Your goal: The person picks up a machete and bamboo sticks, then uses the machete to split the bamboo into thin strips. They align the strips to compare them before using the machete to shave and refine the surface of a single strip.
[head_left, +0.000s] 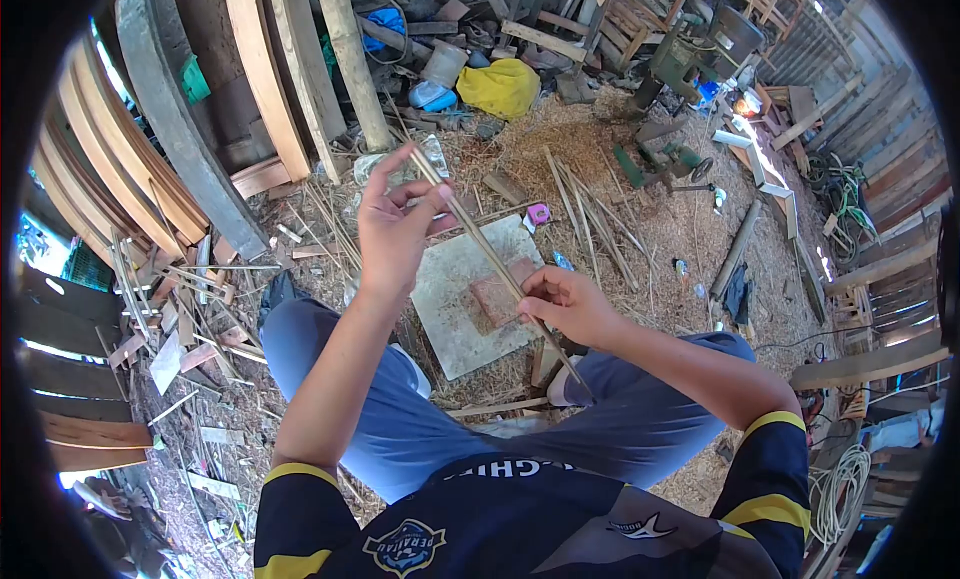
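Observation:
A long thin wooden stick runs slantwise in front of me, from upper left down to the right between my knees. Near its upper end my left hand grips it between thumb and fingers, with the index finger raised along the tip. My right hand pinches the same stick lower down, its fingers curled. Below the hands a pale square board lies on the ground, bearing a reddish brick-like block. Just beyond the board is a pink tape measure.
Several loose thin sticks lie on the shavings ahead. Long planks lean at the left, beside scrap wood. A yellow sack and a green metal machine stand farther back. Coiled cable hangs at right.

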`<action>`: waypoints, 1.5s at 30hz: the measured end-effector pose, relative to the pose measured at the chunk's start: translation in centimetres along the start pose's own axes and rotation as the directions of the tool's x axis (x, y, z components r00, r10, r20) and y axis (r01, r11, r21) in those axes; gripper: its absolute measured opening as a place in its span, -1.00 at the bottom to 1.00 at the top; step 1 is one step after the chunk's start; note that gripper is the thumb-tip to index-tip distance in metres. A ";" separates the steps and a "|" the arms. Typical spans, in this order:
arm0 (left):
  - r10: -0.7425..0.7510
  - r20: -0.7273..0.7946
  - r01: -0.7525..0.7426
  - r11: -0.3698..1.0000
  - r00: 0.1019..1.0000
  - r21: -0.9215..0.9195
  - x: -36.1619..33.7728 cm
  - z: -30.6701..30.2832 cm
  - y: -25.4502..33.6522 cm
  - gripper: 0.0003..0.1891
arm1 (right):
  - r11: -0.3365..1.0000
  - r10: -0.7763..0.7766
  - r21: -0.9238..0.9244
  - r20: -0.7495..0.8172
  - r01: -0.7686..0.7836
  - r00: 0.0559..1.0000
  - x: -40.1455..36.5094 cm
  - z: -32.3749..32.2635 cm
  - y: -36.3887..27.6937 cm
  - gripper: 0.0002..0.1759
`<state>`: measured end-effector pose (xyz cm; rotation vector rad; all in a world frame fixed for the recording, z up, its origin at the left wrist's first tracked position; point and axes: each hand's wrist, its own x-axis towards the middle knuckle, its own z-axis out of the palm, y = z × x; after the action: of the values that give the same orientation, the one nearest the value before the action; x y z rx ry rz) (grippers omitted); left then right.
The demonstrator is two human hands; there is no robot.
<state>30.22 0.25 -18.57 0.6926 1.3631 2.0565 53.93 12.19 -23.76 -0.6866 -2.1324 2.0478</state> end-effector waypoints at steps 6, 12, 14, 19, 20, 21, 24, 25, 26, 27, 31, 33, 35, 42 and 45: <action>0.131 -0.173 -0.133 0.991 0.976 -0.003 2.1 -3.6 0.3 -0.39 | 1.000 -0.026 0.007 -0.022 0.027 0.999 0.7 -2.0 0.8 -0.78; 0.218 -0.372 -0.258 0.964 0.902 -0.060 3.3 -7.9 0.6 -0.40 | 0.946 -0.122 -0.318 -0.167 0.063 0.978 0.3 -5.1 -1.1 -0.72; 0.199 -0.406 -0.252 0.964 0.892 -0.083 3.1 -8.8 0.9 -0.39 | 0.933 -0.156 -0.350 -0.191 0.082 0.969 0.3 -5.5 -1.4 -0.69; 0.173 -0.438 -0.263 0.952 0.882 -0.155 3.1 -10.3 0.6 -0.40 | 0.853 -0.279 -0.498 -0.175 0.159 0.944 -0.6 -5.5 -3.5 -0.63; 0.167 -0.440 -0.262 0.951 0.882 -0.164 3.1 -10.5 0.6 -0.40 | 0.841 -0.292 -0.516 -0.173 0.166 0.941 -0.7 -5.4 -3.8 -0.62; 0.169 -0.444 -0.262 0.952 0.880 -0.157 3.1 -10.6 0.5 -0.40 | 0.828 -0.305 -0.533 -0.171 0.172 0.937 -0.8 -5.3 -4.2 -0.61; 0.163 -0.459 -0.265 0.950 0.873 -0.167 3.1 -10.9 0.4 -0.40 | 0.820 -0.302 -0.545 -0.153 0.175 0.941 -1.1 -5.0 -4.9 -0.61; 0.155 -0.472 -0.259 0.952 0.868 -0.162 3.1 -11.1 0.4 -0.40 | 0.822 -0.294 -0.542 -0.145 0.173 0.945 -1.2 -5.1 -5.0 -0.61; 0.150 -0.480 -0.259 0.951 0.864 -0.169 3.1 -11.2 0.4 -0.40 | 0.814 -0.304 -0.552 -0.141 0.180 0.942 -1.2 -5.2 -4.9 -0.61; 0.145 -0.488 -0.260 0.949 0.861 -0.176 3.1 -11.2 0.4 -0.39 | 0.806 -0.313 -0.562 -0.138 0.186 0.940 -1.1 -5.3 -4.7 -0.62; 0.155 -0.494 -0.286 0.937 0.856 -0.202 3.4 -11.8 0.1 -0.40 | 0.821 -0.308 -0.547 -0.181 0.164 0.934 -1.4 -5.3 -5.3 -0.64; 0.171 -0.484 -0.312 0.922 0.858 -0.229 3.3 -11.8 0.1 -0.41 | 0.811 -0.357 -0.548 -0.186 0.205 0.915 -1.4 -5.6 -5.3 -0.65; 0.178 -0.501 -0.320 0.923 0.847 -0.212 3.5 -12.3 -0.1 -0.41 | 0.795 -0.367 -0.573 -0.192 0.199 0.910 -1.6 -6.0 -5.7 -0.65; 0.139 -0.525 -0.293 0.930 0.839 -0.223 3.8 -12.9 -0.5 -0.43 | 0.792 -0.367 -0.591 -0.266 0.150 0.891 -2.7 -7.3 -8.5 -0.68; 0.131 -0.528 -0.281 0.935 0.839 -0.215 3.9 -12.8 -0.7 -0.44 | 0.785 -0.384 -0.601 -0.275 0.154 0.881 -3.5 -7.3 -9.8 -0.67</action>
<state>18.75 -4.94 -23.23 0.1741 1.2477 2.6779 57.35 17.66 -12.79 -0.7032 -2.4064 1.0092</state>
